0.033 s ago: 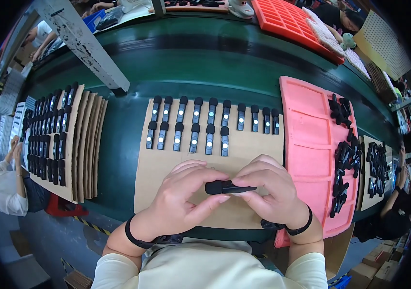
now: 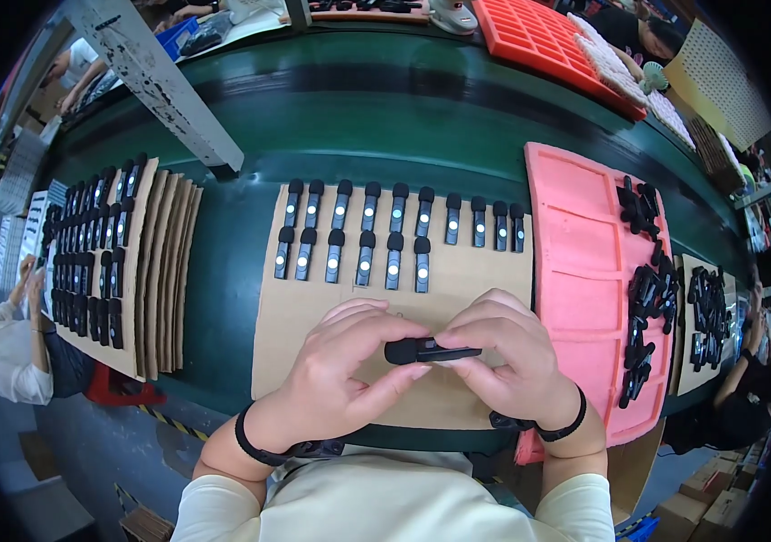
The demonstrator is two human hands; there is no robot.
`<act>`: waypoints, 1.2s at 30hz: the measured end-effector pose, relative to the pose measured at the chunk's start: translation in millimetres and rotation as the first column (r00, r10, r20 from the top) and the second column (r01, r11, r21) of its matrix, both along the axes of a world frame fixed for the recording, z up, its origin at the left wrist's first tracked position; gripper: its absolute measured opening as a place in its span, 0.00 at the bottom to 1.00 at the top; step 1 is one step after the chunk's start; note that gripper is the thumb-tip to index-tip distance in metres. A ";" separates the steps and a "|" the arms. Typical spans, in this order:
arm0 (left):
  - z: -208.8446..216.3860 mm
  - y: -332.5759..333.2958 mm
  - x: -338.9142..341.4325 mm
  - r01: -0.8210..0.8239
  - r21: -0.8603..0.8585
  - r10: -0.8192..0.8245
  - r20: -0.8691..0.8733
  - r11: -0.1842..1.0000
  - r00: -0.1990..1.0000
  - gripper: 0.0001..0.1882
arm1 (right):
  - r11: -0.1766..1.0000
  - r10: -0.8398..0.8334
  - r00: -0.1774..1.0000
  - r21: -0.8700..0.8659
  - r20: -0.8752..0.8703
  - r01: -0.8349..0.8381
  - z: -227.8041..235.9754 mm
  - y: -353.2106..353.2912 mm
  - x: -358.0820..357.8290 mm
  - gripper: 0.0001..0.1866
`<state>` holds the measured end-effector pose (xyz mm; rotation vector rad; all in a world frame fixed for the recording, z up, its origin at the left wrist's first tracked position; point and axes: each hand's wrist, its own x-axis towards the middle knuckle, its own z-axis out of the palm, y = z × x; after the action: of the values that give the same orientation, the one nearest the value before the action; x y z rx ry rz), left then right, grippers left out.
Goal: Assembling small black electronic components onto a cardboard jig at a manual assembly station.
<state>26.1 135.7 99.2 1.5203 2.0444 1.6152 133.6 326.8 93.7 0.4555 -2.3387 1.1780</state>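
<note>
Between my two hands a small black wireless clip-on microphone (image 2: 432, 350) with a foam tip lies sideways. My left hand (image 2: 342, 361) pinches it at the foam end, and my right hand (image 2: 505, 348) grips its body at the other end. Beneath them is a sheet of brown cardboard (image 2: 313, 316). Farther up that sheet, microphones of the same kind (image 2: 366, 251) lie in two rows, foam tips away from me, most with a pale round spot on the body.
A pink foam tray (image 2: 577, 257) on the right carries loose black microphones (image 2: 643, 298) in heaps. At left, stacked cardboard sheets (image 2: 164, 280) hold more in rows. A white metal post (image 2: 169, 90) rises from the green bench (image 2: 349, 99). Other people (image 2: 19, 343) work around it.
</note>
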 end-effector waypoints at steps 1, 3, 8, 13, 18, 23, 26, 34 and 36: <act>-0.9 -0.1 0.0 0.006 0.016 -0.006 0.018 1.000 1.000 0.16 | 1.000 -0.025 1.000 -0.008 0.006 0.025 2.6 -2.3 0.4 0.17; -1.0 -1.4 -1.5 0.015 0.013 -0.015 0.005 1.000 1.000 0.15 | 0.997 -0.078 0.997 -0.022 0.020 0.078 6.2 -5.4 1.0 0.18; -1.4 0.0 -1.6 0.011 0.037 -0.009 -0.054 0.999 0.998 0.15 | 0.997 -0.072 0.997 -0.008 -0.019 0.072 5.3 -4.0 0.4 0.19; 0.0 -0.1 -0.4 -0.008 0.033 0.011 -0.084 0.999 0.996 0.15 | 0.994 -0.085 0.994 0.065 -0.075 0.089 5.5 -3.6 -0.2 0.19; -0.3 -0.3 0.8 -0.012 0.041 0.015 -0.085 0.999 0.996 0.15 | 0.992 -0.086 0.993 0.082 -0.085 0.093 4.8 -3.6 -0.1 0.19; 0.7 -0.6 0.9 -0.010 0.035 0.012 -0.080 0.999 0.997 0.15 | 0.988 -0.123 0.987 0.083 -0.101 0.132 5.5 -6.2 -0.7 0.20; 2.1 -0.3 1.7 -0.013 0.042 0.016 -0.075 0.999 0.997 0.14 | 0.987 -0.097 0.990 0.121 -0.102 0.109 4.1 -3.5 1.4 0.19; -15.0 5.3 3.2 0.039 -0.009 -0.039 -0.017 0.999 0.999 0.14 | 0.998 -0.055 0.997 0.009 -0.054 0.055 10.4 -6.6 2.8 0.18; -18.9 8.0 6.0 0.038 -0.001 -0.038 -0.008 0.999 0.999 0.15 | 0.998 -0.060 0.997 -0.039 -0.041 0.058 9.8 -8.9 3.8 0.17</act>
<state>32.1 143.7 80.3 1.5586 2.0073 1.5967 137.4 317.9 103.5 0.3917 -2.2745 1.1716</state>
